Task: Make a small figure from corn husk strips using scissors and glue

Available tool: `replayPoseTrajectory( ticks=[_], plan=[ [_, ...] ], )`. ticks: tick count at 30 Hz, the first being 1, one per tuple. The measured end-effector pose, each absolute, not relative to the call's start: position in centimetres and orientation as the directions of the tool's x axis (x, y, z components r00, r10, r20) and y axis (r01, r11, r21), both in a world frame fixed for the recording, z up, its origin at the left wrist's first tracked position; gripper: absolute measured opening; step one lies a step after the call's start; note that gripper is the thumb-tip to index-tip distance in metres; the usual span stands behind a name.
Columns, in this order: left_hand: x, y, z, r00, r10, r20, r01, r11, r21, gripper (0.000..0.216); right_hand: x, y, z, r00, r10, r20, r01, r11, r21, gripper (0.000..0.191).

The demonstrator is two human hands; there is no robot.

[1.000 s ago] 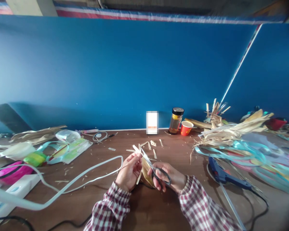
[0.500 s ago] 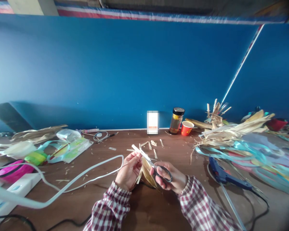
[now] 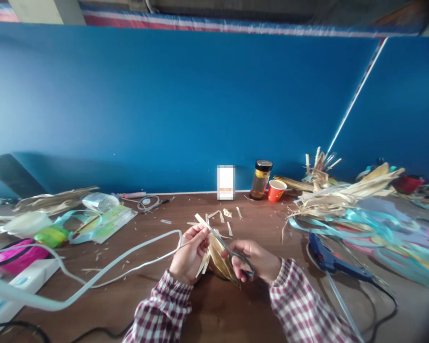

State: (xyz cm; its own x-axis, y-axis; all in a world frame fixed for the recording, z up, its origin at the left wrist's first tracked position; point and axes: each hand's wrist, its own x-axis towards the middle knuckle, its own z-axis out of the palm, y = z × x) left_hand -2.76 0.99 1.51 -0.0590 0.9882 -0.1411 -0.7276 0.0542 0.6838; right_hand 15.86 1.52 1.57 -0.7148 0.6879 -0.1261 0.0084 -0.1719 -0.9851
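Observation:
My left hand (image 3: 186,252) pinches a pale strip of dried husk (image 3: 200,219) between thumb and fingers. The strip's tip points up and away. In my right hand (image 3: 259,259) is a pair of scissors (image 3: 250,267) with black handles, fingers through the loops. Their blades reach up and left to the strip near my left fingertips; I cannot tell whether they touch it. A tan, leaf-like bunch of husk (image 3: 219,257) hangs between the two hands, its lower end just above or on the table.
Husk scraps (image 3: 228,213) lie beyond my hands. A lidded bottle (image 3: 260,180) and red paper cup (image 3: 277,190) stand at the back. To the right are a blue glue gun (image 3: 323,255), husks (image 3: 339,200) and ribbons. A white cable (image 3: 128,250) loops at left by a power strip (image 3: 25,286).
My right hand has shifted slightly to the right and turned, so the scissors show more edge-on. My left hand keeps its pinch on the strip.

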Motion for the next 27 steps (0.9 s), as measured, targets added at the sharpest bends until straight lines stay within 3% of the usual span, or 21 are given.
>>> replayPoseTrajectory(
  ticks=[4, 6, 9, 12, 14, 18, 21, 25, 27],
  plan=[
    [-3.0, 1.4, 0.8, -0.130, 0.970, -0.207, -0.746, 0.042, 0.664, 0.007, 17.5, 2.6, 1.3, -0.640, 0.766, -0.062, 0.113, 0.014, -0.993, 0.044],
    [-3.1, 1.5, 0.6, -0.146, 0.961, -0.233, -0.751, 0.046, 0.659, 0.007, 18.1, 3.1, 1.1, -0.507, 0.862, 0.004, 0.246, 0.150, -0.958, 0.039],
    [-2.9, 1.4, 0.6, -0.103, 0.965, -0.242, -0.748, 0.085, 0.658, 0.004, 18.6, 3.9, 0.4, -0.204, 0.968, 0.146, 0.664, 0.247, -0.705, 0.040],
    [-2.7, 1.1, 0.6, -0.065, 0.971, -0.232, -0.732, 0.111, 0.672, 0.002, 18.8, 4.2, -0.4, -0.150, 0.964, 0.218, 0.883, 0.229, -0.410, 0.058],
    [-2.7, 1.0, 0.5, -0.062, 0.972, -0.227, -0.724, 0.113, 0.680, 0.003, 18.8, 4.2, -0.5, -0.173, 0.969, 0.178, 0.903, 0.228, -0.364, 0.062],
    [-2.6, 1.0, 0.3, -0.056, 0.970, -0.237, -0.714, 0.127, 0.689, 0.004, 18.9, 3.8, -0.1, -0.070, 0.987, 0.146, 0.963, 0.105, -0.249, 0.046],
    [-2.5, 1.0, 0.4, -0.038, 0.970, -0.239, -0.698, 0.146, 0.701, 0.005, 19.0, 3.8, 0.1, -0.077, 0.980, 0.181, 0.976, 0.112, -0.189, 0.052],
    [-2.4, 0.9, 0.4, -0.028, 0.970, -0.242, -0.691, 0.157, 0.706, 0.006, 19.1, 3.9, 0.1, -0.188, 0.975, 0.119, 0.935, 0.214, -0.282, 0.078],
    [-2.4, 1.0, 0.3, -0.033, 0.971, -0.238, -0.690, 0.151, 0.708, 0.006, 19.0, 3.9, 0.1, -0.205, 0.976, 0.079, 0.917, 0.220, -0.332, 0.080]
  ],
)
